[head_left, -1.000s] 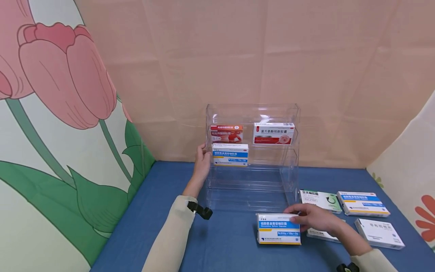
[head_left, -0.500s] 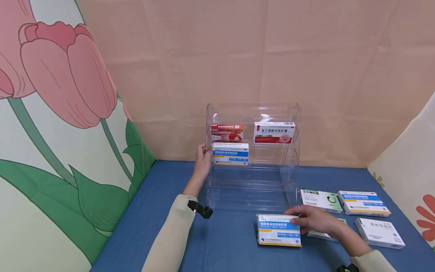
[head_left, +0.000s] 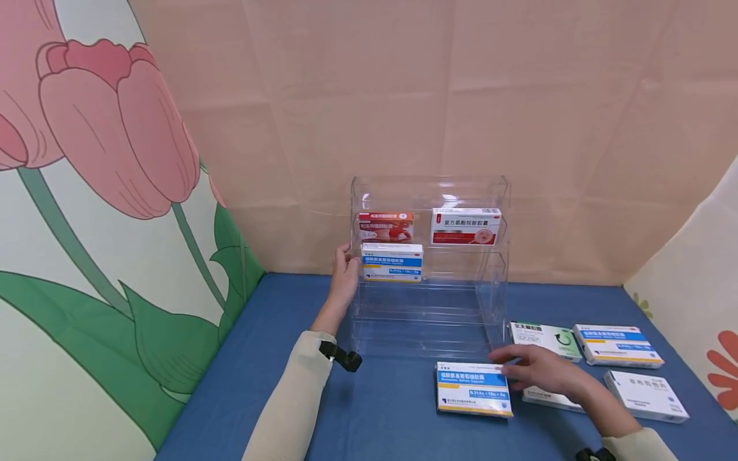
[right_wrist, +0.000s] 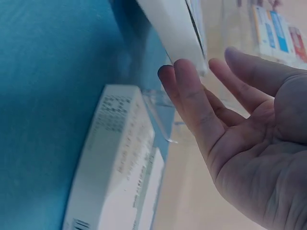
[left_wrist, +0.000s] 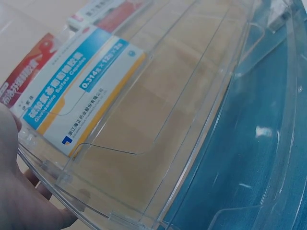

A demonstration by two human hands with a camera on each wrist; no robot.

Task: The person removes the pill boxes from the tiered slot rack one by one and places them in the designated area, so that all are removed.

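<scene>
My left hand [head_left: 344,276] grips the left side of a clear plastic display rack [head_left: 429,336]. In the left wrist view, the thumb lies in front of the side panel and the fingers show behind it. A white, blue and yellow medicine box [head_left: 474,388] lies on the table before the rack. My right hand [head_left: 539,369] is at that box's upper right corner, fingers loosely bent and thumb apart from them. The right wrist view shows the box's end [right_wrist: 180,36] just past the fingertips. A matching medicine box [head_left: 393,263] stands on the rack's middle tier, beside my left hand.
The top tier holds a red medicine box [head_left: 385,226] and a white-and-red one [head_left: 466,226]. On the blue table [head_left: 392,410], right of the rack, lie a green-and-white box [head_left: 542,338], another blue-and-white box [head_left: 618,346], a white box [head_left: 646,397] and one partly under my right hand [head_left: 550,398].
My right hand has let go of the blue-and-white medicine box and shifted slightly right. The box has tipped from its raised slant down toward the table. My left hand stays on the rack.
</scene>
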